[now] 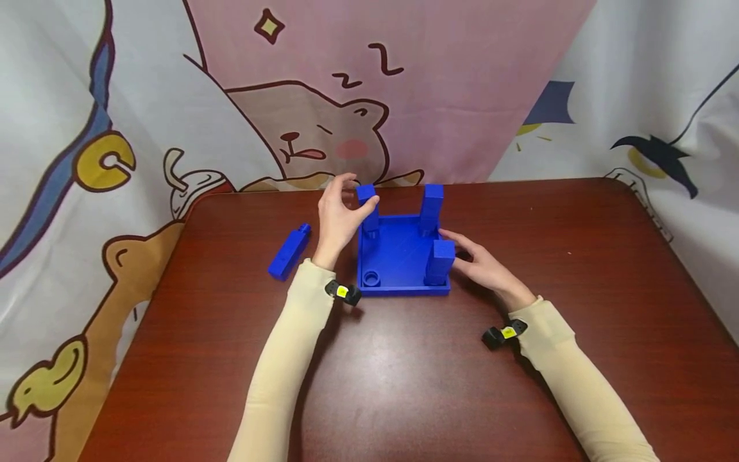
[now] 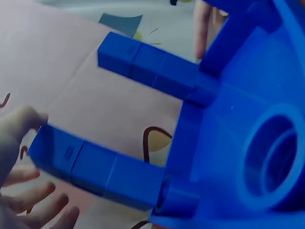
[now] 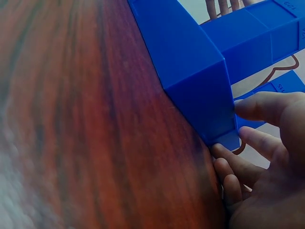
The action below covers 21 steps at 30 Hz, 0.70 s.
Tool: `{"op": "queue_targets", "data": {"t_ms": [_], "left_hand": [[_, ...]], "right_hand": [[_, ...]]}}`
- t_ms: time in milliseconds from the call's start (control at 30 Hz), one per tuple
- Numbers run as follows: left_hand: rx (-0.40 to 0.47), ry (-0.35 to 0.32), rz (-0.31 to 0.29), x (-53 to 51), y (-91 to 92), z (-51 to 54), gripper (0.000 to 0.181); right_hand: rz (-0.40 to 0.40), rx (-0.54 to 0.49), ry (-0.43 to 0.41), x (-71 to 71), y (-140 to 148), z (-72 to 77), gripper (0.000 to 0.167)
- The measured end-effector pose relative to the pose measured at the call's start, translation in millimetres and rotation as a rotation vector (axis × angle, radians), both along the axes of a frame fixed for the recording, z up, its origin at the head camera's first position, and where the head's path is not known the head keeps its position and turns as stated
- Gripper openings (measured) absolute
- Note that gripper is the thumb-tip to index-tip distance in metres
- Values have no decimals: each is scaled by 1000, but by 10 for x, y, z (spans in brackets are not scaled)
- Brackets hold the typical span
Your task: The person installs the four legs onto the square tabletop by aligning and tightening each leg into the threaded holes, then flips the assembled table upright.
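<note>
Centrally in the head view, a shallow blue tray is set on the brown table; within it an upper-left post, an upper-right post and a lower-right post are stood upright, and a round socket is seen at its lower left. The hands are held apart: the upper-left post is flanked by the left hand, though whether it is gripped cannot be told, and the tray's right wall is touched by the right hand. In the left wrist view the tray is cut off at right. The loose post, left of the tray, is laid diagonally, its knobbed end pointed towards the upper right.
</note>
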<state>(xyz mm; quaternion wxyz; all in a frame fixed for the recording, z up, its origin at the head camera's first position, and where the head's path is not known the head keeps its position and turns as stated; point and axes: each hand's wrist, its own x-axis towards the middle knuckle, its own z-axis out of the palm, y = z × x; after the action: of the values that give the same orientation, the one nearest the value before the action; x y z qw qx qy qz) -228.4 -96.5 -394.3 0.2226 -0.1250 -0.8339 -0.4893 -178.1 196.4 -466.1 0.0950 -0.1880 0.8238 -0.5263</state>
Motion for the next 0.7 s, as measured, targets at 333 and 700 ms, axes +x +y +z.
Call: {"op": "queue_targets", "data": {"t_ms": [333, 700], "left_hand": [[81, 8, 40, 3, 115, -10, 38], [71, 54, 78, -12, 207, -48, 35]], "right_hand": [[3, 28, 22, 43, -15, 92, 57], [-2, 33, 2, 34, -8, 73, 58]]}}
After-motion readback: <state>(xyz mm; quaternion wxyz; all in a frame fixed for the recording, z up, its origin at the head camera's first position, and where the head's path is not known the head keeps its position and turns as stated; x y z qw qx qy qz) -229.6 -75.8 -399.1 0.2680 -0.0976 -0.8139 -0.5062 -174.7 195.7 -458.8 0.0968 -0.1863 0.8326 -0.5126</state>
